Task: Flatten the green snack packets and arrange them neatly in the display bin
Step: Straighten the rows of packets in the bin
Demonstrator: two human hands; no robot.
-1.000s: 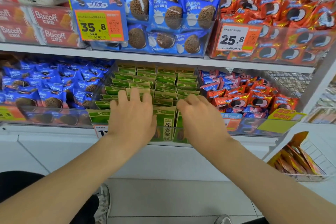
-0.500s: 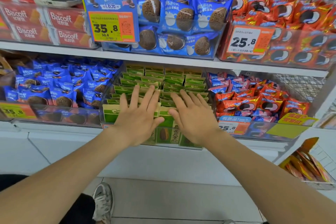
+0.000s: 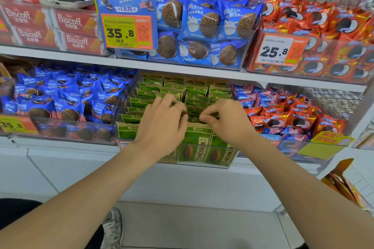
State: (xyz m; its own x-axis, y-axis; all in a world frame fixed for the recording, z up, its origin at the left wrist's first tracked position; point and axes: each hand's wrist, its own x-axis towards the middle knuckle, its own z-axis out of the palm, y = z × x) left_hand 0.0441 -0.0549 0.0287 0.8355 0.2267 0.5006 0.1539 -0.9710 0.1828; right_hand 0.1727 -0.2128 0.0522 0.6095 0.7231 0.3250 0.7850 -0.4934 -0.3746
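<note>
Green snack packets (image 3: 194,91) stand in several rows inside a clear display bin (image 3: 206,160) on the lower shelf. My left hand (image 3: 162,123) lies over the front-middle rows with its fingers curled down among the packet tops. My right hand (image 3: 224,119) is beside it, thumb and fingers pinching the top edge of a green packet. The front packets (image 3: 197,143) show a seed picture through the bin's front wall. Packets under both hands are hidden.
A bin of blue cookie packs (image 3: 66,103) sits to the left, red and blue packs (image 3: 287,117) to the right. The upper shelf (image 3: 182,66) overhangs closely, with price cards (image 3: 127,30) hanging from it. A wire basket (image 3: 348,186) hangs low right. My shoe (image 3: 113,226) shows on the floor.
Both hands had flat, spread fingers pressing on the packet tops; now the fingers are curled and reach a little deeper, the right hand pinching a packet edge.
</note>
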